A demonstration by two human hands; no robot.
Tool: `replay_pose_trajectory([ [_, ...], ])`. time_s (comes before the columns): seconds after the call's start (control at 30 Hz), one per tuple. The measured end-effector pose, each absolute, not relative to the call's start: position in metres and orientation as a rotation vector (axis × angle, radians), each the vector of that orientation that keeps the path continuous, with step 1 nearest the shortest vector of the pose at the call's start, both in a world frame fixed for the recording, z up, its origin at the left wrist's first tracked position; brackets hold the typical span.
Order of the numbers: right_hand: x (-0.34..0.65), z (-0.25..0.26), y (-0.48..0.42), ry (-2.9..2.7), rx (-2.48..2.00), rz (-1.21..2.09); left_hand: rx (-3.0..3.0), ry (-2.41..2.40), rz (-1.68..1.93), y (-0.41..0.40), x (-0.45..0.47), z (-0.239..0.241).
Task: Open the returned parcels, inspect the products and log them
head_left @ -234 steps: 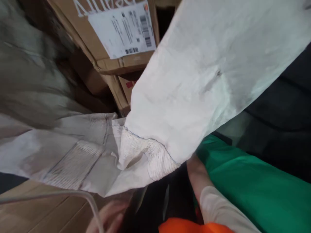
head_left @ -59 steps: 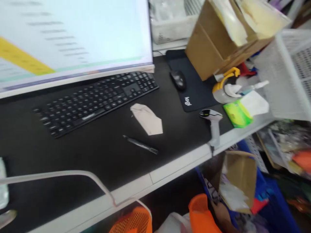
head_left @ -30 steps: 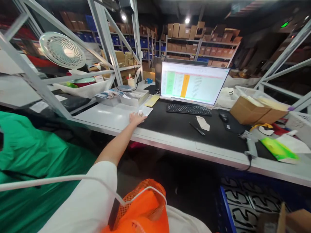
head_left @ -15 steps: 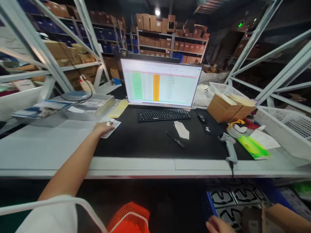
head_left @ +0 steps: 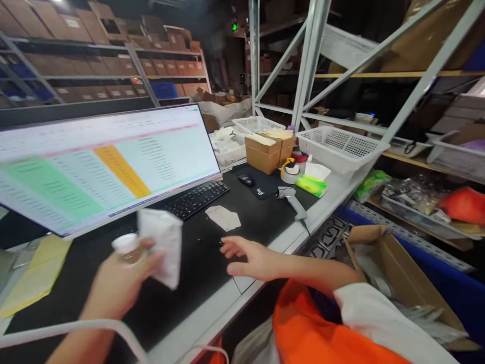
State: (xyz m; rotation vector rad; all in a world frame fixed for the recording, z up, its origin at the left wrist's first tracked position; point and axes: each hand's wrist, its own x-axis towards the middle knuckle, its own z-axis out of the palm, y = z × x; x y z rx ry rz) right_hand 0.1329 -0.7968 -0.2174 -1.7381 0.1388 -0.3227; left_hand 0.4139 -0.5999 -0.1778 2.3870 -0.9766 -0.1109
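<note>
My left hand (head_left: 125,273) is closed on a flat white packet (head_left: 161,242), raised above the black desk mat near the monitor's lower edge. A small white band or cap-like thing (head_left: 126,243) shows at its fingers; I cannot tell exactly what it is. My right hand (head_left: 250,257) hovers over the front of the mat with its fingers apart and nothing seen in them. Just beyond its fingertips lies a dark pen (head_left: 210,242), partly blurred. A torn white paper (head_left: 223,217) rests on the mat behind the pen.
A monitor (head_left: 113,172) and keyboard (head_left: 199,198) stand at the back. Rightward are a mouse (head_left: 246,180), barcode scanner (head_left: 292,203), green packet (head_left: 311,186), small cardboard boxes (head_left: 262,154) and a white basket (head_left: 333,157). An open carton (head_left: 411,268) sits low right.
The view has swung right. My left hand has lifted the white packet off the desk's left side. My right hand has come up from the low bin to over the mat.
</note>
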Motion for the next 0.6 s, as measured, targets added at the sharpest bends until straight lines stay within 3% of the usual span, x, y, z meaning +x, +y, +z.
replay_pose_trajectory([
  [0.1,0.176,-0.221,-0.796,0.119,-1.488,-0.611,1.940,-1.151,-0.304,-0.689,0.340,-0.170],
  [0.23,0.181,-0.222,-0.822,0.286,-1.168,-0.955,1.767,-1.511,-0.029,-0.768,0.293,-0.174],
  [0.47,0.144,-0.226,-0.896,0.486,-0.909,-1.086,1.505,-1.833,-0.128,-0.859,0.252,-0.195],
  [0.6,0.114,-0.225,-0.958,0.604,-0.955,-1.193,1.423,-1.890,-0.247,-0.864,0.255,-0.194],
])
